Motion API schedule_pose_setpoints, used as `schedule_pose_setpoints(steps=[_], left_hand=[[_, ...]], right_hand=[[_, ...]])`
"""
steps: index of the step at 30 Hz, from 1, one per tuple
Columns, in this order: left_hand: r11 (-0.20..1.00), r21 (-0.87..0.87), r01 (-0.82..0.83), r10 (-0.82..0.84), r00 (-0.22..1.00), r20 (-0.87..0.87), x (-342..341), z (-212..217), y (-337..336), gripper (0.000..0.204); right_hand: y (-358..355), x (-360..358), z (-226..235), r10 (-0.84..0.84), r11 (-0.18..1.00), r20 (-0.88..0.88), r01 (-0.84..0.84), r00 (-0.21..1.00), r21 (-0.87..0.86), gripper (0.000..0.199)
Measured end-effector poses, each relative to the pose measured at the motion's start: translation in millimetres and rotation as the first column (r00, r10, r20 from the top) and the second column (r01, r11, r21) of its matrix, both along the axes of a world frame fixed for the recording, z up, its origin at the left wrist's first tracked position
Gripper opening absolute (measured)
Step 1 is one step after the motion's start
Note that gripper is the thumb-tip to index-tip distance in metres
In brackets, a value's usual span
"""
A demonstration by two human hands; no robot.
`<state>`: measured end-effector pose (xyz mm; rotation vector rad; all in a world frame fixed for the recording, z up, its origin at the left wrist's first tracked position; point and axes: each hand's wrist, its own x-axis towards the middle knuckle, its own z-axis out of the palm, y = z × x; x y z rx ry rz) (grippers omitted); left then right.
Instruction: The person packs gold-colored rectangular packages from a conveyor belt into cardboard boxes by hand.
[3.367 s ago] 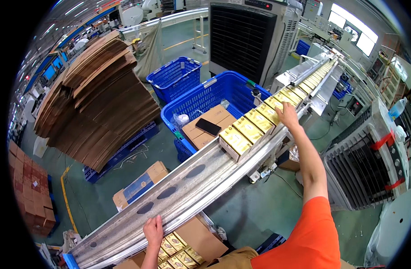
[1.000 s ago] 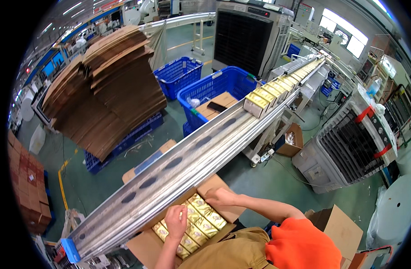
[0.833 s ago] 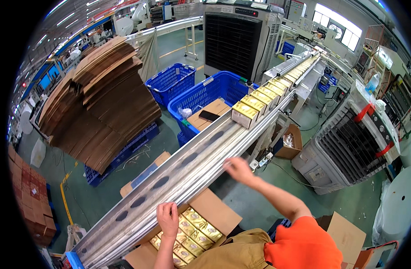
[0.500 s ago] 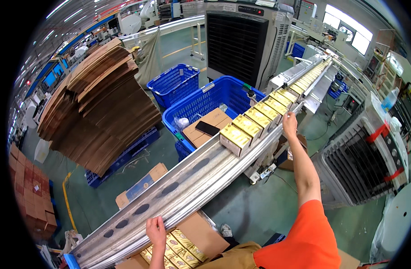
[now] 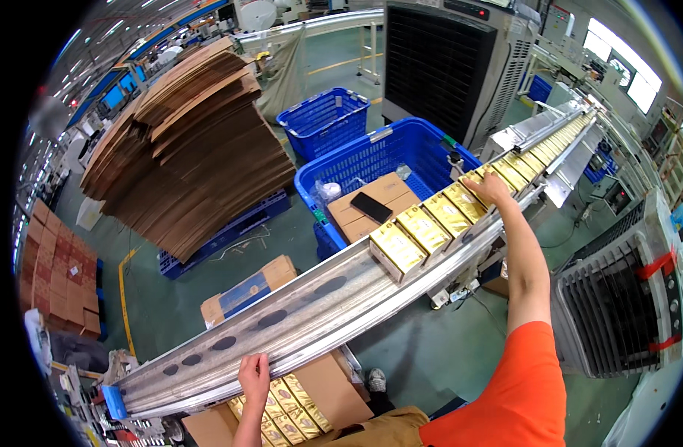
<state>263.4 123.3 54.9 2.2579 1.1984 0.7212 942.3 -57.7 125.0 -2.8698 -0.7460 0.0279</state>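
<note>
Yellow-and-gold boxes stand side by side in a long row on a metal conveyor running from the lower left to the far right. My right hand reaches over the row, its thumb and fingers bent round one yellow box behind the front few. By the conveyor's near edge is my left hand, its fingers curled together with nothing visible in them. Below it, an open carton holds several boxes of the same kind lying in rows.
A blue crate behind the conveyor holds a brown carton with a black phone on top. Flattened cardboard is stacked at the left. Air coolers stand at the back and at the right.
My right hand has moved from the near side of the row onto the tops of the boxes. My left hand stays near the conveyor's edge. The whole view has shifted.
</note>
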Motion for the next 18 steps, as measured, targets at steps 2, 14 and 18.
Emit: schedule_pose_setpoints(steps=[2,14,18], left_hand=[[0.998,-0.064,-0.010,0.008,1.000,-0.021,-6,5,4,0.017],[0.879,-0.476,-0.030,0.039,0.999,0.010,17,-8,92,0.077],[0.907,-0.405,-0.115,0.128,0.992,0.005,-76,2,108,0.084]], right_hand=[[11,-17,14,0.080,0.993,-0.116,-0.089,0.990,-0.076,0.103],[112,-319,-2,0.467,0.882,-0.409,-0.448,0.784,0.148,0.108],[138,-428,-30,0.592,0.787,-0.355,-0.425,0.723,0.447,0.099]])
